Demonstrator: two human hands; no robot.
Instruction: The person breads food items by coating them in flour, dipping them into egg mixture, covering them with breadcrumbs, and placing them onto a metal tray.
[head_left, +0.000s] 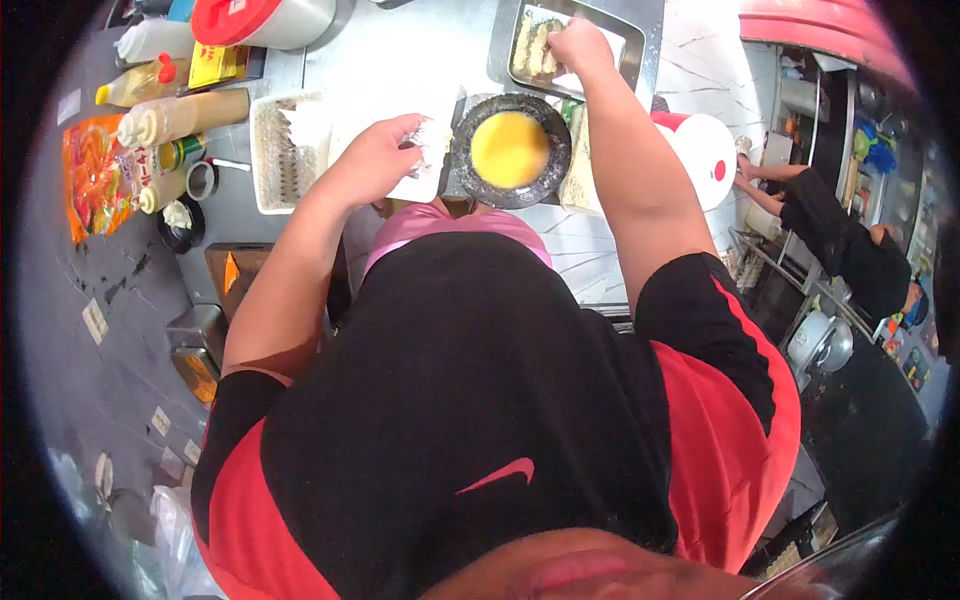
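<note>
My left hand [382, 158] is beside the black bowl, its fingers curled and its fingertips covered in white powder or crumbs. Whatever lies between those fingertips is hard to make out. Yellow liquid [509, 149] fills much of the black bowl [467, 180], whose rim is dusted white. At the top, my right hand [582, 46] reaches into a metal tray [640, 62], its fingers closed at a coated stick-shaped piece [541, 46]. Another pale coated stick [523, 44] lies alongside in that tray. Under my left hand is a white tray [345, 122].
A clear plastic container [270, 160] stands at the left, near several sauce bottles [215, 112] and an orange packet [92, 170]. A red-lidded tub [295, 25] is at the back. On the right are a white round container [705, 160] and another person [850, 235].
</note>
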